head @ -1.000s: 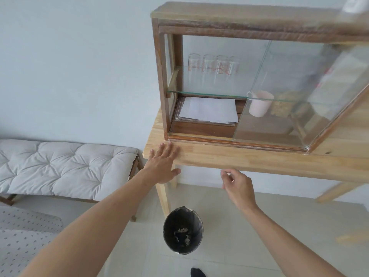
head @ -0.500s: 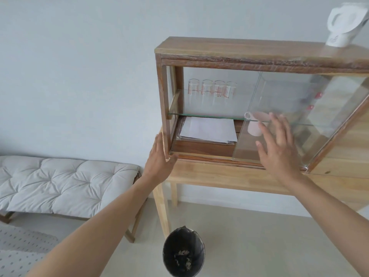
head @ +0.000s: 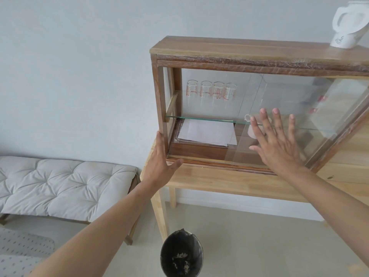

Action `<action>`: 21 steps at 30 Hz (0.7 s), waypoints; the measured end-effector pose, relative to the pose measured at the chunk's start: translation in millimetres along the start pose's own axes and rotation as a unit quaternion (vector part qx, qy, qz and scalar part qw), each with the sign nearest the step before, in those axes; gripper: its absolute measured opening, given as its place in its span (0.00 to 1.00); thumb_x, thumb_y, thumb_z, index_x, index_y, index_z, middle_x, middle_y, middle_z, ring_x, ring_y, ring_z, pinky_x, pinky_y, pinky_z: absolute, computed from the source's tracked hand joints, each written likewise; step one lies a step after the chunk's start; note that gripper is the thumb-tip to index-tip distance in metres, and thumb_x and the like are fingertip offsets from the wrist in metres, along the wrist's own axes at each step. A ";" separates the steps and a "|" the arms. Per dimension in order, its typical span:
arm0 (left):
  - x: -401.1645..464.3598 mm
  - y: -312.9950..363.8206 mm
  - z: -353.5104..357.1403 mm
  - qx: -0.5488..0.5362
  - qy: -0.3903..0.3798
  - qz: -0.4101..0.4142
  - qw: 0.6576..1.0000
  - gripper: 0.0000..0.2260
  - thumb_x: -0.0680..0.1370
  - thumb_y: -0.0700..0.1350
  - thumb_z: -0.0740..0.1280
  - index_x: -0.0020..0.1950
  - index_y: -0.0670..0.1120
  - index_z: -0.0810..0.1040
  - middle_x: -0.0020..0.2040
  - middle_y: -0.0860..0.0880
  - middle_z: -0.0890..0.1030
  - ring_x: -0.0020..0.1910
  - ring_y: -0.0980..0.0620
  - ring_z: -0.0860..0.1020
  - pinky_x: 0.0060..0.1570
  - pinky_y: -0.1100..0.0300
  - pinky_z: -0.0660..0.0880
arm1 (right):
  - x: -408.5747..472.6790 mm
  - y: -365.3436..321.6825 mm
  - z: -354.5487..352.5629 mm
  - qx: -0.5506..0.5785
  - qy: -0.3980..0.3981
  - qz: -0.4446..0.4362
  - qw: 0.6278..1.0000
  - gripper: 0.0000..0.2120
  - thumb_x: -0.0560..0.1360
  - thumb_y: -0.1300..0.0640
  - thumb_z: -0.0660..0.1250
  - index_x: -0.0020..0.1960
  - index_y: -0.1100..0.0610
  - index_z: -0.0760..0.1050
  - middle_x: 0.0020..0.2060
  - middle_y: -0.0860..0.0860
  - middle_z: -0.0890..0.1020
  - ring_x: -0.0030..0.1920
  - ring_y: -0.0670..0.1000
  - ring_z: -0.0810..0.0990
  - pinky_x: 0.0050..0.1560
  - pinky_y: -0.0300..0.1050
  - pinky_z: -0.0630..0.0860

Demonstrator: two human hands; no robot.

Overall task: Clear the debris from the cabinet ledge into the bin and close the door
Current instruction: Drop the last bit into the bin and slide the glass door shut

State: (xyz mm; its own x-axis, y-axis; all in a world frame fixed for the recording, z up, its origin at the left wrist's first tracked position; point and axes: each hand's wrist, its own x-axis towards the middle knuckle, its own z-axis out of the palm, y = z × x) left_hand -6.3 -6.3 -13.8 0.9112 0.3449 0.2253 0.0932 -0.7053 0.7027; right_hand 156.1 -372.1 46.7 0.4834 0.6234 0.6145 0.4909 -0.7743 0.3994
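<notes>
A wooden cabinet [head: 239, 48] with a sliding glass door [head: 311, 100] stands on a light wood table [head: 229, 180]. The left half of the cabinet front stands open; the glass panel covers the right half. My right hand [head: 279, 142] lies flat on the glass, fingers spread. My left hand [head: 159, 158] braces the cabinet's left front post, palm against the frame. The ledge [head: 209, 159] along the cabinet's bottom front looks bare. On the floor below sits a black bin [head: 181, 254] with pale scraps inside.
Inside are several measuring glasses [head: 211, 90] on a glass shelf, a paper stack [head: 207, 132] and a pink cup [head: 253, 130]. A white kettle [head: 347, 23] stands on the cabinet top. A cushioned bench [head: 60, 182] is at the left.
Both hands rose from the table's front edge to the cabinet: the right one went flat onto the glass door, the left one onto the left post. My view tilted upward.
</notes>
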 end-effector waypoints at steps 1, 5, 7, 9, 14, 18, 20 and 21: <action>0.1 0.5 0.0 0.002 0.000 0.001 1.000 0.56 0.77 0.66 0.72 0.80 0.66 0.25 0.89 0.55 0.47 0.86 0.45 0.58 0.79 0.41 0.66 | 4.2 -4.6 0.1 -0.004 0.003 -0.008 1.000 0.58 0.77 0.45 0.79 0.91 0.55 0.44 0.90 0.60 0.44 0.88 0.71 0.49 0.83 0.78 0.40; -0.3 1.0 -3.2 0.026 0.000 0.009 1.000 0.58 0.77 0.64 0.74 0.77 0.68 0.22 0.89 0.53 0.48 0.86 0.45 0.57 0.80 0.40 0.65 | 25.8 -33.8 0.7 -0.004 0.019 -0.031 0.999 0.57 0.76 0.43 0.80 0.91 0.55 0.47 0.90 0.57 0.41 0.88 0.70 0.54 0.83 0.78 0.39; -1.4 1.2 -5.1 0.030 -0.003 0.013 0.999 0.58 0.77 0.63 0.74 0.75 0.70 0.21 0.89 0.51 0.49 0.86 0.45 0.57 0.80 0.40 0.64 | 38.4 -51.8 1.1 -0.009 0.024 -0.039 0.999 0.57 0.74 0.43 0.81 0.91 0.55 0.50 0.90 0.58 0.48 0.88 0.70 0.56 0.83 0.76 0.37; -2.6 2.8 -7.1 0.029 -0.007 0.017 0.999 0.58 0.78 0.63 0.74 0.74 0.70 0.21 0.89 0.50 0.49 0.86 0.45 0.56 0.80 0.41 0.64 | 51.4 -70.4 1.8 -0.014 0.029 -0.049 0.998 0.58 0.74 0.42 0.81 0.91 0.55 0.50 0.90 0.59 0.53 0.88 0.68 0.55 0.83 0.75 0.35; -3.7 7.5 -8.3 0.024 -0.010 0.006 1.000 0.58 0.77 0.62 0.75 0.81 0.63 0.25 0.89 0.51 0.51 0.85 0.45 0.58 0.80 0.42 0.65 | 77.8 -109.0 2.1 -0.015 0.030 -0.059 0.998 0.58 0.75 0.41 0.79 0.91 0.55 0.47 0.91 0.58 0.48 0.88 0.64 0.40 0.83 0.71 0.28; -3.8 6.7 -10.2 0.031 -0.014 0.009 0.999 0.57 0.78 0.61 0.75 0.83 0.60 0.27 0.88 0.54 0.50 0.86 0.46 0.57 0.80 0.44 0.64 | 90.5 -129.5 1.3 -0.021 0.028 -0.064 0.997 0.57 0.76 0.39 0.77 0.91 0.55 0.47 0.91 0.57 0.52 0.88 0.64 0.45 0.83 0.71 0.28; -3.7 6.3 -11.2 0.032 -0.016 0.012 0.999 0.57 0.78 0.60 0.75 0.83 0.59 0.28 0.88 0.54 0.48 0.86 0.47 0.57 0.80 0.44 0.64 | 94.0 -136.6 1.3 -0.025 0.023 -0.062 0.997 0.57 0.76 0.38 0.76 0.91 0.55 0.46 0.91 0.57 0.52 0.89 0.65 0.48 0.83 0.71 0.27; -4.0 6.4 -11.4 0.033 -0.016 0.012 0.999 0.57 0.78 0.59 0.75 0.83 0.59 0.27 0.88 0.54 0.48 0.86 0.47 0.57 0.80 0.44 0.64 | 95.4 -139.4 1.2 -0.023 0.021 -0.061 0.998 0.57 0.76 0.38 0.76 0.91 0.55 0.46 0.91 0.57 0.52 0.89 0.66 0.50 0.82 0.71 0.26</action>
State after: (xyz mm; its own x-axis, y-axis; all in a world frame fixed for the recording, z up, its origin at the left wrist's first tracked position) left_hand -14.0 -5.1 -2.5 0.9257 0.3083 0.2192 0.0963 -0.7525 0.6515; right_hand 134.7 -204.6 48.8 0.3910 0.7092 0.5867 0.5096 -0.6976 0.5036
